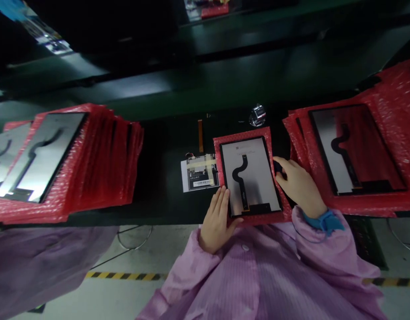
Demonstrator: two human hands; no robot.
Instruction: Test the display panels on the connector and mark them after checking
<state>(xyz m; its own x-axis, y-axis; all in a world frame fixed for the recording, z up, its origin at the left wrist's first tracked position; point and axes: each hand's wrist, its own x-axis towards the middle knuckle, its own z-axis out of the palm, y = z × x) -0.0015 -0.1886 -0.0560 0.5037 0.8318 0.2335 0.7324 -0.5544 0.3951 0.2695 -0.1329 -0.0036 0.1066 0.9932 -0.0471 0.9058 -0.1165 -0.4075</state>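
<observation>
In front of me lies an LCD screen panel, back side up, with a black flex cable curving across it. It rests on a red bubble-wrap bag. My left hand lies along the panel's lower left edge, fingers stretched out and together. At the right edge, my right hand is closed with thumb and forefinger around something small and dark, which I cannot make out. A blue wrist strap circles the right wrist.
A circuit board with yellow tape and an orange flex strip lie left of the panel. Behind is a shiny metallic piece. Stacked red bags with panels stand left and right. A person's purple sleeve shows lower left.
</observation>
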